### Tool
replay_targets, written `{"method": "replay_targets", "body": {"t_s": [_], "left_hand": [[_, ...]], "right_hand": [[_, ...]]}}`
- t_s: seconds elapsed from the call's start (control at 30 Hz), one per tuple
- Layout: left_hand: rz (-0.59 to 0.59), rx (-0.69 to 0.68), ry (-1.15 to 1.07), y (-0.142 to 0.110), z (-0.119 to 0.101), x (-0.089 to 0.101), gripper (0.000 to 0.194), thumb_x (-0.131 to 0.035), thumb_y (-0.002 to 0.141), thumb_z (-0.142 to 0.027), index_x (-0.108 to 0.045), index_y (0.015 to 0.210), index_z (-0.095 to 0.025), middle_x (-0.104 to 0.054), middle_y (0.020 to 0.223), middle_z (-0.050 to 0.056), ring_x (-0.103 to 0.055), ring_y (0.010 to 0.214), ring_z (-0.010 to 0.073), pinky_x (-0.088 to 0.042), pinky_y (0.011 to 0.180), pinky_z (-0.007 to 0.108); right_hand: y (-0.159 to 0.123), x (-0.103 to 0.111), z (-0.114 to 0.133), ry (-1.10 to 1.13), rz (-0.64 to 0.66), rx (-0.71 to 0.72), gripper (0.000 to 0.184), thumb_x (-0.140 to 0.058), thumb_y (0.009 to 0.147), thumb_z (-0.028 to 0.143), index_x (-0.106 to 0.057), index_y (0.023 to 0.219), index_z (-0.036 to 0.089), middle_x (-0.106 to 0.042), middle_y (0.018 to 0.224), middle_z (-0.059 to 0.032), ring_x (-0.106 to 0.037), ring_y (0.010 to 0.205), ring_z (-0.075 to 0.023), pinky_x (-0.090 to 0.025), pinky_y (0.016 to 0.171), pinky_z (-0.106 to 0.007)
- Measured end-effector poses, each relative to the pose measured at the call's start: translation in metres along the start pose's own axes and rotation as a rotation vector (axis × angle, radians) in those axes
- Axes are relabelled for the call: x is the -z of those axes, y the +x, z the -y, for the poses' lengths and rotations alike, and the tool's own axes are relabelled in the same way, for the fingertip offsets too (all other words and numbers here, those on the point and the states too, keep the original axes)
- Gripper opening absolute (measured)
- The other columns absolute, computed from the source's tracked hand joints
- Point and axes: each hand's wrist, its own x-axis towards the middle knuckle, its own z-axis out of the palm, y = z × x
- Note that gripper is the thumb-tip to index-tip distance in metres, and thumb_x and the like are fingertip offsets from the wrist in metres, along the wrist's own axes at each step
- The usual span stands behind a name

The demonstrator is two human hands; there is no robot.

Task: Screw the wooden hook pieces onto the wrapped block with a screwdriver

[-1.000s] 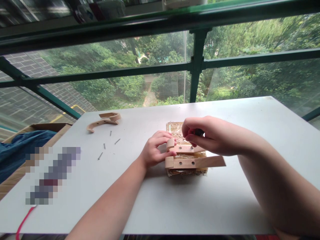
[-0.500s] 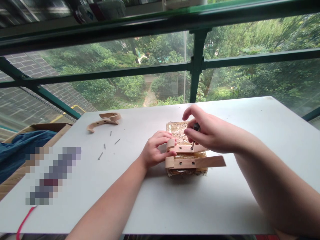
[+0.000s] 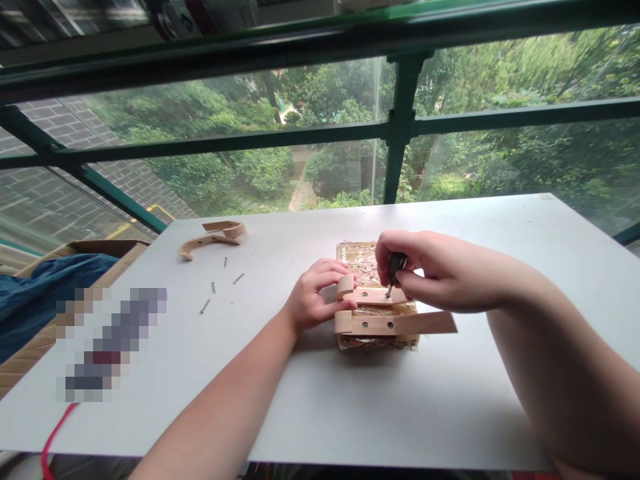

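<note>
A brown board wrapped in clear film lies in the middle of the white table. Two wooden hooks rest across it: a far hook and a near hook, each with screw holes. My left hand grips the curled left end of the far hook. My right hand holds a small dark screwdriver upright, its tip on a screw in the far hook.
Two more wooden hooks lie at the table's far left, with several loose screws near them. A cardboard box with blue cloth stands left of the table. A red cord hangs off the near-left edge. Glazed railing runs behind.
My right hand first lifted its fingers off the screwdriver, then closed round it again and turned it on the screw. The left hand stayed on the hook. The view shifted slightly.
</note>
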Motion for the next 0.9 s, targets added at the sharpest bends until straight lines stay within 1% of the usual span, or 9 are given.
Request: {"method": "replay_targets", "body": {"t_s": [0.1, 0.27, 0.4, 0.5, 0.63, 0.77, 0.9], "left_hand": [[-0.003, -0.010, -0.002, 0.000, 0.001, 0.000, 0.028, -0.085, 0.072, -0.035, -0.077, 0.095, -0.020, -0.075, 0.101, 0.011, -0.065, 0.108, 0.0275, -0.053, 0.100, 0.046], [-0.006, -0.032, 0.011, -0.001, 0.004, 0.000, 0.031, -0.083, 0.073, -0.039, -0.077, 0.097, -0.020, -0.075, 0.103, 0.012, -0.065, 0.110, 0.0278, -0.053, 0.101, 0.047], [-0.041, -0.031, 0.010, -0.002, 0.008, 0.001, 0.033, -0.083, 0.072, -0.041, -0.077, 0.094, -0.018, -0.075, 0.102, 0.013, -0.066, 0.109, 0.0281, -0.054, 0.100, 0.047], [-0.053, -0.027, 0.008, -0.002, 0.009, 0.001, 0.032, -0.083, 0.072, -0.043, -0.077, 0.092, -0.019, -0.076, 0.100, 0.012, -0.066, 0.108, 0.0281, -0.054, 0.100, 0.047], [-0.052, -0.045, 0.000, -0.001, 0.008, 0.001, 0.031, -0.083, 0.072, -0.042, -0.077, 0.091, -0.018, -0.076, 0.096, 0.012, -0.067, 0.106, 0.0272, -0.054, 0.099, 0.045], [-0.056, -0.043, 0.001, 0.000, 0.007, 0.001, 0.031, -0.084, 0.072, -0.040, -0.077, 0.091, -0.017, -0.076, 0.098, 0.013, -0.066, 0.106, 0.0276, -0.054, 0.099, 0.045], [-0.061, -0.035, 0.000, -0.001, 0.009, 0.001, 0.031, -0.085, 0.071, -0.039, -0.077, 0.092, -0.018, -0.075, 0.100, 0.013, -0.066, 0.108, 0.0283, -0.055, 0.099, 0.046]], "right_hand": [[0.000, -0.001, -0.002, 0.005, -0.011, -0.026, 0.022, -0.048, 0.078, 0.007, -0.055, 0.092, 0.023, -0.063, 0.080, 0.0001, -0.055, 0.065, -0.0130, -0.038, 0.055, -0.025], [-0.001, -0.003, -0.007, 0.053, -0.041, -0.014, 0.023, -0.052, 0.079, 0.008, -0.056, 0.097, 0.022, -0.068, 0.088, -0.0022, -0.060, 0.071, -0.0155, -0.045, 0.059, -0.027], [-0.002, -0.005, -0.013, 0.067, -0.019, -0.012, 0.025, -0.057, 0.080, 0.007, -0.058, 0.099, 0.024, -0.069, 0.089, -0.0037, -0.062, 0.071, -0.0191, -0.048, 0.058, -0.030], [-0.004, -0.004, -0.015, 0.093, 0.005, -0.027, 0.026, -0.058, 0.081, 0.008, -0.059, 0.100, 0.025, -0.070, 0.089, -0.0040, -0.064, 0.073, -0.0210, -0.049, 0.057, -0.032], [-0.007, 0.001, -0.011, 0.112, 0.061, -0.032, 0.027, -0.057, 0.080, 0.007, -0.060, 0.100, 0.026, -0.070, 0.092, -0.0019, -0.066, 0.078, -0.0205, -0.052, 0.060, -0.031], [-0.007, 0.004, -0.005, 0.093, 0.060, 0.012, 0.032, -0.055, 0.076, 0.004, -0.059, 0.100, 0.024, -0.068, 0.097, -0.0011, -0.065, 0.082, -0.0184, -0.052, 0.067, -0.029], [-0.004, -0.001, -0.004, 0.059, 0.065, 0.047, 0.034, -0.051, 0.076, 0.002, -0.057, 0.101, 0.024, -0.067, 0.098, -0.0001, -0.063, 0.084, -0.0168, -0.051, 0.070, -0.028]]}}
